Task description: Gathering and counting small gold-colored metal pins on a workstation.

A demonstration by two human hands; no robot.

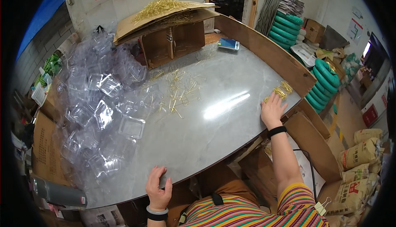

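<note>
My left hand (158, 190) rests over the near edge of the grey table (181, 144), holding nothing, its thumb and fingers apart. Toward the table's right end my right hand (272, 110) lies with its fingers stretched out at small bundles of gold wire pieces (285, 87). The fingertips touch or overlap the bundles, and part of the gold is hidden under them. Loose thin gold pieces (179, 93) are scattered on the middle of the table. A heap of clear plastic boxes (88, 115) fills the left side, with one clear tray (132, 127) at its edge.
At the back, a cardboard box (187, 41) lies on its side under cardboard heaped with gold pieces (161, 9). Beside it is a small blue scale (228, 43). A wooden rim (272, 55) borders the far right. A dark grey bottle (60, 192) lies at the near left.
</note>
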